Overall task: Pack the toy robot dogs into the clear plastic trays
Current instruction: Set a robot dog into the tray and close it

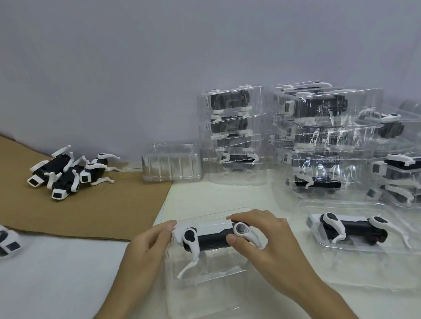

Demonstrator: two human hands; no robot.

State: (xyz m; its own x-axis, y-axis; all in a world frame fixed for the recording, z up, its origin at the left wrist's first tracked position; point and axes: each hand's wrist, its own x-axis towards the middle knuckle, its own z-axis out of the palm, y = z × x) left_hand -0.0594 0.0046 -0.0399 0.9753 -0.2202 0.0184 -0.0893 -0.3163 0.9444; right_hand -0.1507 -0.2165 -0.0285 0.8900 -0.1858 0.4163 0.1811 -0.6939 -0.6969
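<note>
A black-and-white toy robot dog (211, 238) lies on its side over a clear plastic tray (209, 290) at the front centre. My left hand (146, 252) pinches the dog's head end with thumb and fingers. My right hand (262, 238) grips its rear end, fingers over the back and thumb under the hip joint. To the right, another dog (350, 228) lies packed in a clear tray (375, 268). Three loose dogs (69, 169) sit in a pile on brown cardboard at the far left.
Stacks of filled clear trays (232, 134) (323, 141) (405, 162) stand at the back right against the wall. A stack of unfilled trays (171, 164) sits behind the cardboard sheet (87, 216). Part of another dog (4, 240) shows at the left edge.
</note>
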